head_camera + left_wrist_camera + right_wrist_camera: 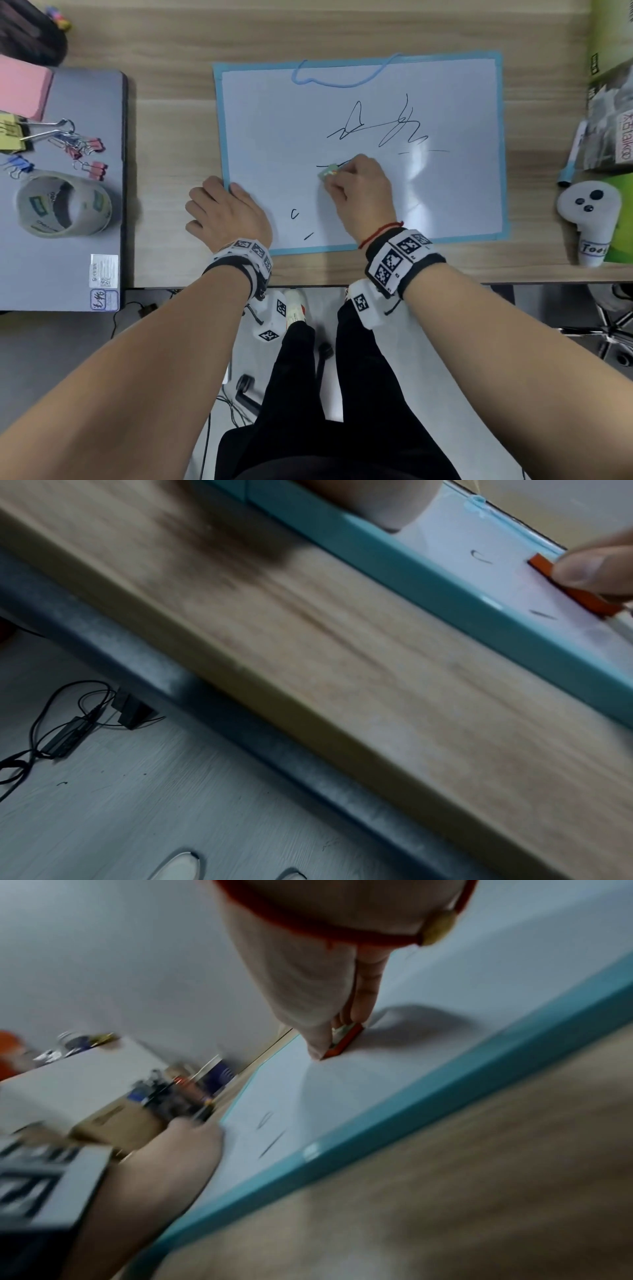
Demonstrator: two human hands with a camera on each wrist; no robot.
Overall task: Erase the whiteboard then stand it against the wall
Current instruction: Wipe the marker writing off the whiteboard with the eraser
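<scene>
The right hand (359, 186) presses an eraser (328, 171) on the whiteboard (462, 192); the left hand (226, 212) steadies its edge.

Office workplace: light wooden table (178, 144) bearing closed grey laptop (68, 192), coloured binder clips (85, 150), clear tape roll (63, 205); swivel-chair base (613, 329) beside.

Left hand (226, 210) flat, fingers spread (palm down), right hand (358, 186) curled, fingertips pinching, both forearms extended
</scene>
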